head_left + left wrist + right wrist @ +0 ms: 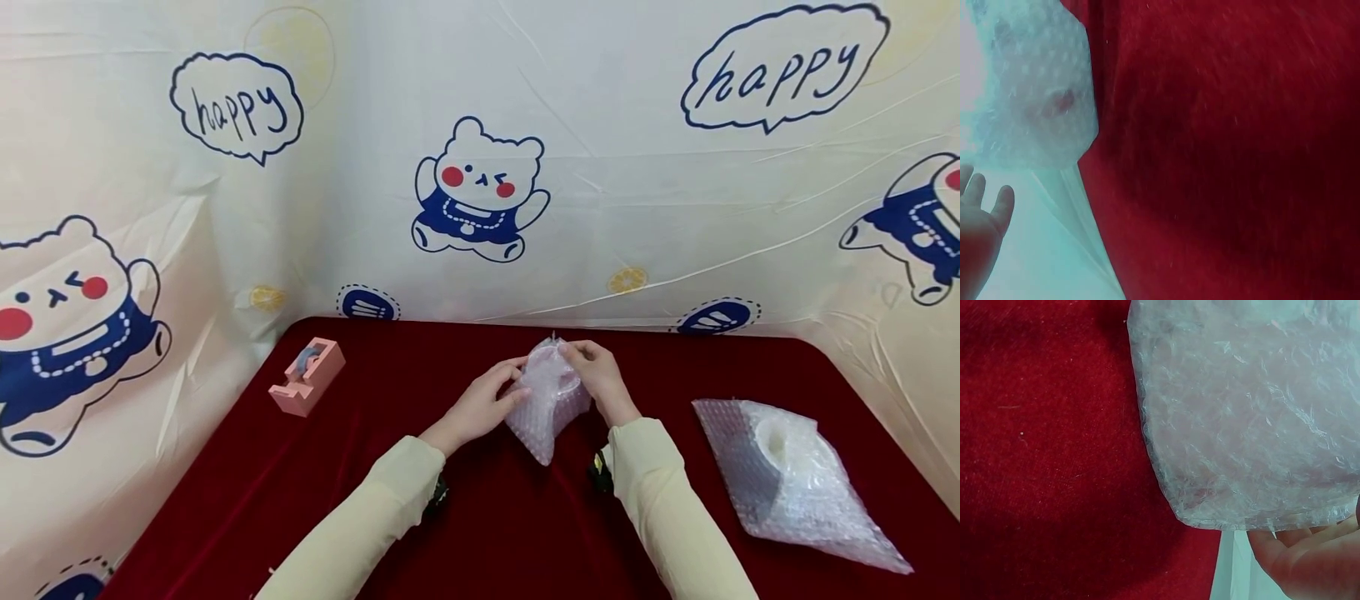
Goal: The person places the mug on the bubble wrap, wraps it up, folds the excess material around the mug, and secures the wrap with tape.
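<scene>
Near the table's back edge, both hands hold a piece of clear bubble wrap [551, 408] folded around something, with a curved outline showing through near its top. Its lower end narrows to a point toward the person. The left hand [480, 408] grips its left side, thumb on the near face and fingers along the edge. At the upper right, the fingers of the right hand [596, 375] pinch the wrap. In the right wrist view, the bubble wrap [1254, 412] hides part of the right hand [1310, 562]. What lies inside is blurred by the bubbles.
A pink tape dispenser [307, 377] with a roll of tape stands at the back left of the red cloth-covered table [420, 358]. On the right lies a larger bubble-wrapped bundle [802, 492]. A white printed curtain [637, 208] hangs behind and at both sides.
</scene>
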Available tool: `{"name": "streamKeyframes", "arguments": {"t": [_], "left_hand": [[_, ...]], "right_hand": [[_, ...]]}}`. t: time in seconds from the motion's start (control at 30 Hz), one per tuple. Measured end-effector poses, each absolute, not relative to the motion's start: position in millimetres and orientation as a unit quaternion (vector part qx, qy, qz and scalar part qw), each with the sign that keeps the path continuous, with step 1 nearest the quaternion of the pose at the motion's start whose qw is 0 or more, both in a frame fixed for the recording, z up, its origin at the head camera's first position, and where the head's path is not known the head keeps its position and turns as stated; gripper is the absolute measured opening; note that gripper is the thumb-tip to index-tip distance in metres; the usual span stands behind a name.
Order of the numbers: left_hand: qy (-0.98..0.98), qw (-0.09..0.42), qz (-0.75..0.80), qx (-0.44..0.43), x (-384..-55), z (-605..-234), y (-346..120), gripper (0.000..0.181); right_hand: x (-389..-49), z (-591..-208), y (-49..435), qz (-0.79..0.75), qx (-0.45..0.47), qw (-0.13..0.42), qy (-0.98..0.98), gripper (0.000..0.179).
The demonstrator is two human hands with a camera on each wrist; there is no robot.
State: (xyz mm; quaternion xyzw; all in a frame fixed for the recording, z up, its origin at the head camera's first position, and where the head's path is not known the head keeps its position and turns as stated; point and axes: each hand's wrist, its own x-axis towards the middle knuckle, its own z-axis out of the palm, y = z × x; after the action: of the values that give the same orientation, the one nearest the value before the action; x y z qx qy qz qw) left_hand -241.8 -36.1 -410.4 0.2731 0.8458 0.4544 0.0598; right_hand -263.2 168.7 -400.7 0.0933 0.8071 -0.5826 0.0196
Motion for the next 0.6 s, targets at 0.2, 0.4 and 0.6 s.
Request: {"name": "streamKeyframes", "arguments": {"t": [0.2, 0.4, 0.6], "left_hand": [[0.840, 0.043, 0.475, 0.258, -240.9, -416.5, -27.9, 0.024], [0.869, -0.005, 0.433, 0.241, -239.2, -413.1, -18.7, 0.022], [0.897, -0.041, 0.392, 0.202, -237.5, -408.4, -13.1, 0.024]], "right_hand": [[-261.1, -401.0, 167.0, -0.577, 0.093, 0.018, 0.811, 0.039], [-261.8, -402.9, 166.6, -0.571, 0.091, 0.007, 0.816, 0.036], [-264.0, -402.6, 165.9, -0.570, 0.084, 0.009, 0.817, 0.036]]}}
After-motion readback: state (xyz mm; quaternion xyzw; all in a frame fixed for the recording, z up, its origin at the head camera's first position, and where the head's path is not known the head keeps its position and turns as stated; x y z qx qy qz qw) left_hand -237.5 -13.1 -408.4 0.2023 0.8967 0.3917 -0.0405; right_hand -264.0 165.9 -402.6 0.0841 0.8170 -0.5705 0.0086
